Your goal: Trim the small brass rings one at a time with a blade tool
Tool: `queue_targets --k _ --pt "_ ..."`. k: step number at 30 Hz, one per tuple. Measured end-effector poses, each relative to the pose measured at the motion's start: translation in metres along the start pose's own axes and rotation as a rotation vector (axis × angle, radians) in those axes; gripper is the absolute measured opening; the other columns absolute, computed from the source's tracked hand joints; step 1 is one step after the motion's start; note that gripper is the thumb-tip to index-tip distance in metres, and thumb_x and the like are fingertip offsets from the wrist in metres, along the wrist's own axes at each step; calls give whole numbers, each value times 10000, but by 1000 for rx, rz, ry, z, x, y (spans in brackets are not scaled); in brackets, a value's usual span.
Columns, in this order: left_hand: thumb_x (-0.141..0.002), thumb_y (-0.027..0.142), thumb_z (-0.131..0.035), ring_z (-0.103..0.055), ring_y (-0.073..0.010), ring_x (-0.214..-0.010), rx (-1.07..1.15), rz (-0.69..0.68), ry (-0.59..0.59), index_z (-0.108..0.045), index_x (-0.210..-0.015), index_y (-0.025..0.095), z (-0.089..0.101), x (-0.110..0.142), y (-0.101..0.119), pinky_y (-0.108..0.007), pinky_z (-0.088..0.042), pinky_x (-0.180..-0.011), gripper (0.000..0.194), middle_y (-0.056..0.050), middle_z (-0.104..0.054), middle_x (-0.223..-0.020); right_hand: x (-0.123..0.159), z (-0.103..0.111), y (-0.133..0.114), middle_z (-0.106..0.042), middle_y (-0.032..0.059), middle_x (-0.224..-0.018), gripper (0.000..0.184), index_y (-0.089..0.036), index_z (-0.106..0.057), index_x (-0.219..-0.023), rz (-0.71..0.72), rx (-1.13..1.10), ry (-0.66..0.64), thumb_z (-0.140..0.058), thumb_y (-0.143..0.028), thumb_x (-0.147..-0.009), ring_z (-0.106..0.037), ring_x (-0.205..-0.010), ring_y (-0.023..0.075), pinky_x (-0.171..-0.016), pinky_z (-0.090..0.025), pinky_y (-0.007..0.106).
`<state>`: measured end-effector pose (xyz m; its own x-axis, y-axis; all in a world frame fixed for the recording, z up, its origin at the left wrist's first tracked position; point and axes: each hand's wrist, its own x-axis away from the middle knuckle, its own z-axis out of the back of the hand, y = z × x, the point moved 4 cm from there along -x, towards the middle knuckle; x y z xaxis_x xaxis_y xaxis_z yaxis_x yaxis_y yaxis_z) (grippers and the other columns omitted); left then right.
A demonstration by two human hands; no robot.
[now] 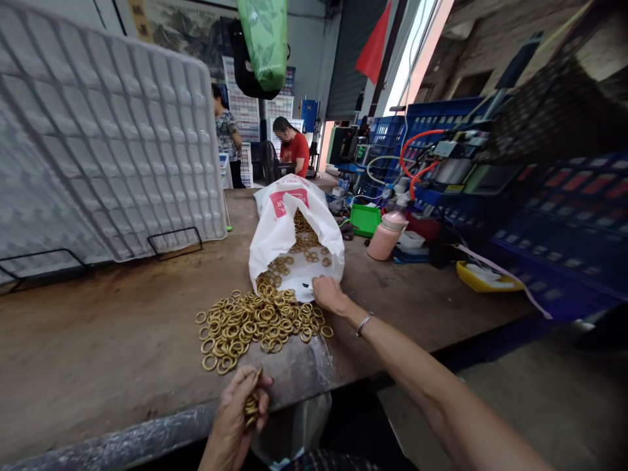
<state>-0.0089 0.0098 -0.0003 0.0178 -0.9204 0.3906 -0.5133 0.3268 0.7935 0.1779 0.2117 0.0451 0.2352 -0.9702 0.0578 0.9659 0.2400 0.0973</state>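
A heap of brass rings [255,322] spills onto the brown worktable [122,340] from a white plastic bag [275,239] lying on its side. My left hand [240,412] is at the table's near edge, fingers closed round a stack of brass rings [252,404]. My right hand [328,293] reaches over the right end of the heap, by the mouth of the bag, fingers curled down onto the rings and the bag's edge. A bracelet sits on my right wrist.
White moulded trays [98,137] lean on black wire stands at the left. A pink bottle [385,237], a green box [366,219], a yellow tray [483,276], blue crates and hoses crowd the right. Two people stand at the far end.
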Motion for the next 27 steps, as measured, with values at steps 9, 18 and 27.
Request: queue_targets --k 9,18,27 --pt "-553 424 -760 -435 -57 -410 65 85 15 -481 -978 181 -6 -2 6 -167 -289 -335 564 21 -591 -675 -3 -13 4 -607 166 -941 269 -89 -571 -1020 2 -46 33 -399 -115 -815 -619 -839 245 -661 -447 297" --pt "-489 369 -809 -453 -66 -430 240 135 10 -541 -892 172 7 -12 1 -154 -236 -330 522 24 -562 -620 8 -7 1 -588 93 -894 181 -141 -564 -905 7 -214 135 -412 -119 -810 -555 -736 153 -625 -365 231" --pt "-617 318 -752 -486 -50 -487 350 138 14 -512 -894 177 0 -6 12 -129 -263 -376 392 0 -599 -728 60 2 -70 -470 -38 -579 168 -163 -550 -665 290 -1191 12 -408 -196 -747 -428 -567 93 -549 -328 200"
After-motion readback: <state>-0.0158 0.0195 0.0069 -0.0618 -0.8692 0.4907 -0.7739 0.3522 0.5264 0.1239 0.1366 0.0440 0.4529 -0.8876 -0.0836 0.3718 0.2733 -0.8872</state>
